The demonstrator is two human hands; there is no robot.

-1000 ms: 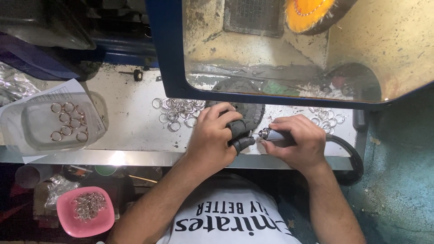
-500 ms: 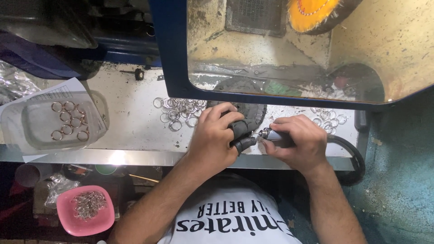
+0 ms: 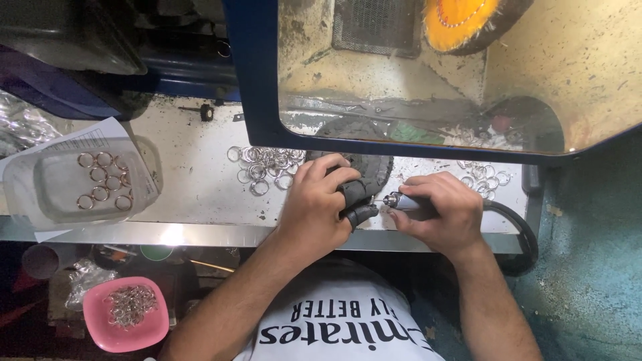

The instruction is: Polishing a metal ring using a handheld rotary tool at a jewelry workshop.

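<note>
My right hand (image 3: 445, 210) grips a slim rotary handpiece (image 3: 404, 202) whose black hose (image 3: 518, 234) curves off to the right. Its tip points left at a small piece pinched in my left hand (image 3: 321, 204). That hand wears dark finger guards (image 3: 358, 200) and rests against a round black pad (image 3: 371, 167) on the white bench (image 3: 194, 194). The piece itself is too small and covered to make out. A heap of silver rings (image 3: 266, 164) lies just left of my left hand.
A clear plastic tray (image 3: 80, 180) with several rings sits at the left on paper. More rings (image 3: 485, 175) lie right of the pad. A blue-framed shield (image 3: 441, 73) covers an orange buffing wheel (image 3: 461, 23). A pink bowl (image 3: 125, 313) of rings stands below the bench.
</note>
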